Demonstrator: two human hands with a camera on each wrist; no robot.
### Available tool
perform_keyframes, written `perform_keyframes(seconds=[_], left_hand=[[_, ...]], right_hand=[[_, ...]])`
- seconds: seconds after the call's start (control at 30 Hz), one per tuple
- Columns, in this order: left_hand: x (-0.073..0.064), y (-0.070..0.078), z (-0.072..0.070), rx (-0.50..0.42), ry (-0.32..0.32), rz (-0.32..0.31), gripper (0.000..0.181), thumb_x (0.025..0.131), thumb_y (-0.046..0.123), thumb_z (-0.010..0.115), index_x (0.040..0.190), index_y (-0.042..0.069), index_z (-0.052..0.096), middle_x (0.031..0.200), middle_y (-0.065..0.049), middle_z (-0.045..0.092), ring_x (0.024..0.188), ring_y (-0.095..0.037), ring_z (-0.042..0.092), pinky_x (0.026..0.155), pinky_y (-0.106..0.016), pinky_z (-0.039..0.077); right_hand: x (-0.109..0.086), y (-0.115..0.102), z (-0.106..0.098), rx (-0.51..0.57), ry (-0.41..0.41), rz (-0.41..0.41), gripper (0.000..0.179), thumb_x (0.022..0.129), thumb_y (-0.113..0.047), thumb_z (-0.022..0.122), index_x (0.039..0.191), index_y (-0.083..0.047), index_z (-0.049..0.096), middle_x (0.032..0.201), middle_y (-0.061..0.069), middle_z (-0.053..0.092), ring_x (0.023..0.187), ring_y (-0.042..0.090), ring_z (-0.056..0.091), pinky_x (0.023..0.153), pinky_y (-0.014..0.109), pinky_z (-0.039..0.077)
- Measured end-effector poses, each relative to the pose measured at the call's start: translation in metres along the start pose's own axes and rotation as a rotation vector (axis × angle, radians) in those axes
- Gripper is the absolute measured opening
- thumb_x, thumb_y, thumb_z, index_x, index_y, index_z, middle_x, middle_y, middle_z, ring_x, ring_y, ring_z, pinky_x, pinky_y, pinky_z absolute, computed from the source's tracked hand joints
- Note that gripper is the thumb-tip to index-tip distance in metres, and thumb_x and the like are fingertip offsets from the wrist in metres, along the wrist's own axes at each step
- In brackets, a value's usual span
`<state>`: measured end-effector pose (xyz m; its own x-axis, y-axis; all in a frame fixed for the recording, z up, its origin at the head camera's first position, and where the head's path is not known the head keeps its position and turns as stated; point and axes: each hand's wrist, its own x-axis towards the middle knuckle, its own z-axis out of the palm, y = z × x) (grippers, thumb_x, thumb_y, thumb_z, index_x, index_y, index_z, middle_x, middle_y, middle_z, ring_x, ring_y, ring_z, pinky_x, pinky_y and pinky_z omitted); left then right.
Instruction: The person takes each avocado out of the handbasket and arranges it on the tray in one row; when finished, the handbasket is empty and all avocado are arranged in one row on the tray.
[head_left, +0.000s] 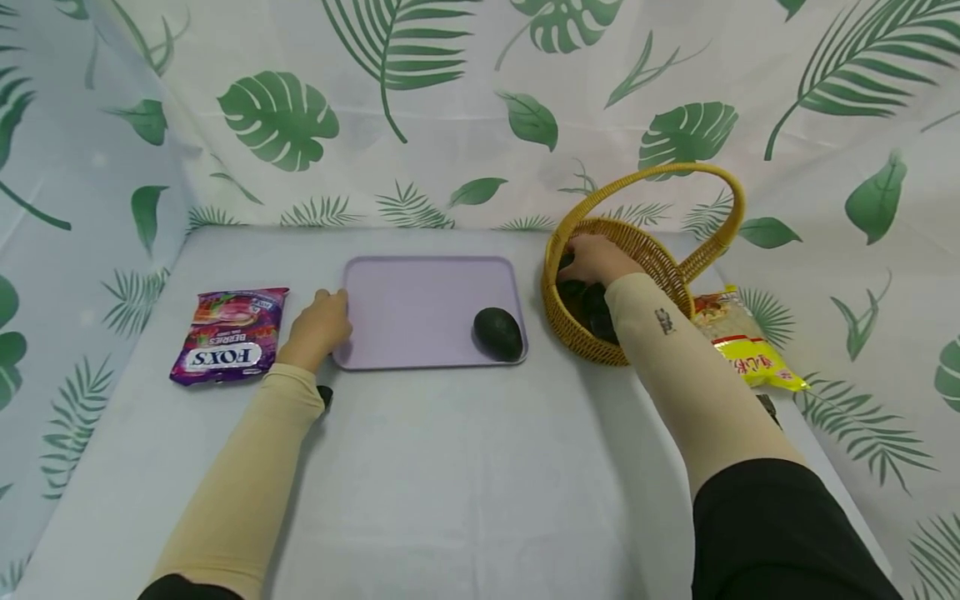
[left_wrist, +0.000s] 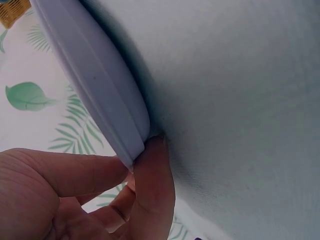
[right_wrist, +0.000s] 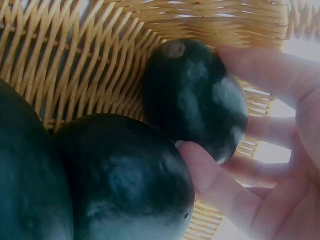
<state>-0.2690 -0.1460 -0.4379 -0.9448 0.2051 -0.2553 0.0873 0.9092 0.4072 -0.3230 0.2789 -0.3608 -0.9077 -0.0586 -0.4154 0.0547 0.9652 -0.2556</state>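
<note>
My left hand (head_left: 315, 329) pinches the left edge of a lilac tray (head_left: 420, 312), thumb and finger on either side of its rim (left_wrist: 107, 102). On the tray's front right corner lies a dark green avocado (head_left: 498, 334). My right hand (head_left: 600, 260) reaches inside a woven wicker basket (head_left: 561, 321) to the right of the tray. In the right wrist view, its fingers and thumb hold an avocado (right_wrist: 192, 95) against the basket's wall. Beside it are a second avocado (right_wrist: 125, 180) and another one (right_wrist: 25, 175), partly cut off by the frame.
A purple Fox's Berries candy bag (head_left: 232, 333) lies left of my left hand. A clear and yellow food packet (head_left: 750, 337) is right of the basket, partly behind my right forearm. The basket's tall handle (head_left: 731, 204) arches above it. Leaf-print curtain (head_left: 450, 125) hangs behind the table.
</note>
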Motion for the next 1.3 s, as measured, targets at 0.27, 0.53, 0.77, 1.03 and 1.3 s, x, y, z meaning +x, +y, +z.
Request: perform_keyframes(seconds=[0.27,0.53,0.77,1.03,1.3], left_hand=[[0.0,-0.001,-0.001,0.001,-0.005,-0.002,0.053,0.091,0.002,0.049,0.141,-0.012,0.038,0.125,-0.036,0.042,0.098,-0.048,0.057,0.081,-0.06,0.052],[0.0,-0.001,-0.001,-0.007,-0.014,-0.011,0.056,0.092,0.002,0.049,0.145,-0.011,0.035,0.128,-0.036,0.041,0.1,-0.047,0.056,0.084,-0.06,0.052],[0.0,0.001,-0.002,-0.005,-0.014,-0.011,0.056,0.093,0.003,0.049,0.145,-0.011,0.035,0.129,-0.036,0.041,0.101,-0.049,0.056,0.085,-0.061,0.051],[-0.001,0.003,-0.003,-0.005,-0.015,-0.015,0.057,0.093,0.003,0.049,0.146,-0.011,0.034,0.13,-0.036,0.04,0.103,-0.05,0.056,0.087,-0.062,0.05],[-0.002,0.003,-0.003,-0.001,-0.018,-0.021,0.057,0.092,0.002,0.047,0.146,-0.011,0.033,0.128,-0.036,0.04,0.102,-0.049,0.056,0.086,-0.061,0.051]], right_hand=[[0.005,-0.001,0.002,-0.015,-0.023,-0.015,0.059,0.09,-0.035,0.072,0.139,-0.011,0.05,0.137,0.015,0.051,0.122,0.032,0.048,0.108,0.055,0.039],[0.006,-0.002,0.005,0.018,-0.044,-0.012,0.053,0.09,-0.031,0.071,0.135,-0.011,0.052,0.137,0.013,0.051,0.12,0.031,0.048,0.108,0.055,0.038],[0.004,-0.001,0.004,0.036,-0.048,-0.04,0.05,0.091,-0.029,0.07,0.134,-0.012,0.051,0.136,0.015,0.051,0.12,0.032,0.049,0.109,0.056,0.036],[0.0,0.007,0.001,0.032,-0.018,-0.082,0.062,0.091,-0.034,0.071,0.143,-0.012,0.044,0.148,0.017,0.041,0.132,0.034,0.041,0.113,0.058,0.031],[-0.021,0.012,-0.007,0.057,0.07,-0.141,0.076,0.089,-0.04,0.072,0.153,-0.019,0.036,0.155,0.013,0.036,0.139,0.035,0.036,0.113,0.058,0.031]])
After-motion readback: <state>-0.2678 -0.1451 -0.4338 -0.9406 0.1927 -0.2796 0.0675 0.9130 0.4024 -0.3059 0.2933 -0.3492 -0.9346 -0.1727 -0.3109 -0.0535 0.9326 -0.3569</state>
